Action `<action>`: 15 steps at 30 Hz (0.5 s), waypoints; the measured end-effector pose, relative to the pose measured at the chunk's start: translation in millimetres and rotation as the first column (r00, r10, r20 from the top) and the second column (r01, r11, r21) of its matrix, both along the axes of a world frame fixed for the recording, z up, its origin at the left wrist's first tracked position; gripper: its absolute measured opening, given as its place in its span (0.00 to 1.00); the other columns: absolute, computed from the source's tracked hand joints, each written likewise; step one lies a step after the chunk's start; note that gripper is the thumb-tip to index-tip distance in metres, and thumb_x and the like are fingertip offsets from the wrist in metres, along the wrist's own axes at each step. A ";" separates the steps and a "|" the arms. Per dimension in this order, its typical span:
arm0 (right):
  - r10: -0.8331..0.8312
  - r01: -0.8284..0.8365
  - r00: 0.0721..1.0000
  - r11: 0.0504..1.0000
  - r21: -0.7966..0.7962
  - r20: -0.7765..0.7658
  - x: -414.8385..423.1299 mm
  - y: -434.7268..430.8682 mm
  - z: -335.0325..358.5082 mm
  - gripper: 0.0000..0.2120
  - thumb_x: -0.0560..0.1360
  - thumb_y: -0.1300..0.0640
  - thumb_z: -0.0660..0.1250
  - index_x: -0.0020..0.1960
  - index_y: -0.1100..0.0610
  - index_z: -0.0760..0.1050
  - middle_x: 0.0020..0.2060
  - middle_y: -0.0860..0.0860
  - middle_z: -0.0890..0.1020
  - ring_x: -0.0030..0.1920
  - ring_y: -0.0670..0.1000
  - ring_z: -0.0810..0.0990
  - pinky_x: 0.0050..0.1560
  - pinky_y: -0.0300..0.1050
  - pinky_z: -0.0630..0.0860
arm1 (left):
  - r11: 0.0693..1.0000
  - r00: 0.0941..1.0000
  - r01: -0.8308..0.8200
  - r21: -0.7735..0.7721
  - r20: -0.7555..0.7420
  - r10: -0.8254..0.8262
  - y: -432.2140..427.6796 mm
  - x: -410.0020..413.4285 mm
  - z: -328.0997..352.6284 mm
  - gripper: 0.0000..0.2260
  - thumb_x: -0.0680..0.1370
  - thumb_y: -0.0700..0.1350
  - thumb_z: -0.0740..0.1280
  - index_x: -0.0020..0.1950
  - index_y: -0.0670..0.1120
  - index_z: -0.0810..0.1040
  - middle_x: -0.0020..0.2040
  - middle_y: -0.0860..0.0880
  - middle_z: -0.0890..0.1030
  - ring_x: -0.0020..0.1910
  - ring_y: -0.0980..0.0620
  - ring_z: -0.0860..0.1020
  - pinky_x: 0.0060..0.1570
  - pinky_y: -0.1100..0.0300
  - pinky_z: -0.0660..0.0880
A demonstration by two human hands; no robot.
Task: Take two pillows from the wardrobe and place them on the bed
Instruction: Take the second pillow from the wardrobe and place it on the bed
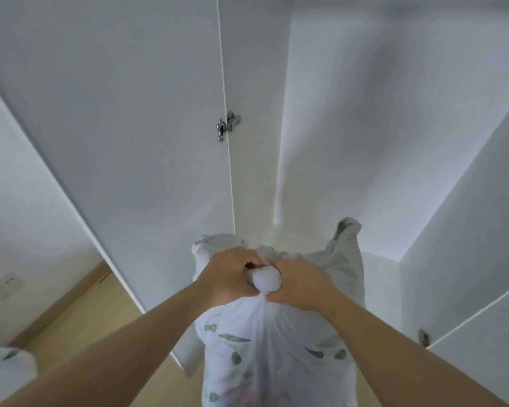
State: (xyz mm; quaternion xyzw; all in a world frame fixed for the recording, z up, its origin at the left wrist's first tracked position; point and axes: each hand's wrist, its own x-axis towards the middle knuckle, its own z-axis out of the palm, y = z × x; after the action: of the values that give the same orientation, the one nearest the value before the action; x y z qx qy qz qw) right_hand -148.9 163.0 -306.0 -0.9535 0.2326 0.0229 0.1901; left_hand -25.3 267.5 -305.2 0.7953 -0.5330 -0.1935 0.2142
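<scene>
I count two hands, my left hand (228,273) and my right hand (301,284), both gripping fabric. They hold two pillows: one white with green leaves (265,353), one plain pale (340,259). One wardrobe door (115,127) stands open, carrying one metal hinge (228,124). One floor (80,315) shows below.

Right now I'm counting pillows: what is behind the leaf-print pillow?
A second, greyish pillow stands behind the leaf-print pillow, inside the wardrobe. Its lower part is covered.
</scene>
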 end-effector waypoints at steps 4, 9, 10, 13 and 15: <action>0.041 -0.042 0.996 0.999 -0.009 -0.075 18.9 15.5 -9.2 0.24 0.70 0.48 0.67 0.63 0.54 0.70 0.58 0.53 0.79 0.58 0.55 0.77 0.55 0.47 0.73 | 0.975 0.987 -0.143 -0.171 0.053 0.154 40.4 11.1 -5.1 0.14 0.69 0.50 0.70 0.53 0.50 0.78 0.53 0.57 0.76 0.55 0.59 0.70 0.49 0.78 0.61; 0.124 -0.115 0.987 0.989 0.093 -0.103 46.0 31.4 -19.8 0.20 0.68 0.49 0.68 0.58 0.54 0.73 0.53 0.53 0.81 0.55 0.56 0.78 0.47 0.42 0.70 | 0.632 0.751 -0.611 -0.476 -0.097 0.653 80.1 29.6 -0.8 0.02 0.73 0.39 0.67 0.44 0.44 0.78 0.44 0.52 0.75 0.50 0.48 0.75 0.47 0.65 0.64; 0.140 -0.129 0.985 0.986 0.106 -0.102 50.7 35.4 -22.2 0.20 0.68 0.48 0.69 0.58 0.53 0.74 0.53 0.53 0.81 0.55 0.56 0.79 0.48 0.43 0.71 | 0.541 0.681 -0.687 -0.485 -0.168 0.713 86.3 33.5 -0.2 0.04 0.73 0.38 0.67 0.46 0.44 0.76 0.46 0.52 0.73 0.51 0.48 0.74 0.48 0.62 0.65; 0.166 -0.152 0.980 0.980 0.128 -0.112 65.8 48.9 -28.5 0.21 0.67 0.48 0.69 0.59 0.52 0.74 0.54 0.54 0.81 0.56 0.57 0.79 0.51 0.45 0.73 | 0.284 0.482 -0.828 -0.484 -0.354 0.802 104.6 50.4 5.4 0.15 0.72 0.36 0.66 0.58 0.39 0.70 0.55 0.43 0.71 0.59 0.44 0.69 0.53 0.61 0.63; 0.171 -0.156 0.980 0.978 0.139 -0.106 72.5 55.1 -32.0 0.22 0.67 0.48 0.70 0.60 0.51 0.73 0.55 0.53 0.81 0.57 0.56 0.78 0.52 0.45 0.73 | 0.257 0.444 -0.874 -0.414 -0.461 0.768 110.2 64.9 8.0 0.24 0.73 0.35 0.65 0.68 0.38 0.63 0.65 0.40 0.67 0.66 0.43 0.65 0.61 0.58 0.63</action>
State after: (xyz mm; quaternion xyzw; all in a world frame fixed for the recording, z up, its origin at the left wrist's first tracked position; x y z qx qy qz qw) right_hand -76.3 218.1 -338.0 -0.9520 0.1621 0.1097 0.2353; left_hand 39.6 377.6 -297.3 0.8204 -0.0497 0.0620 0.5662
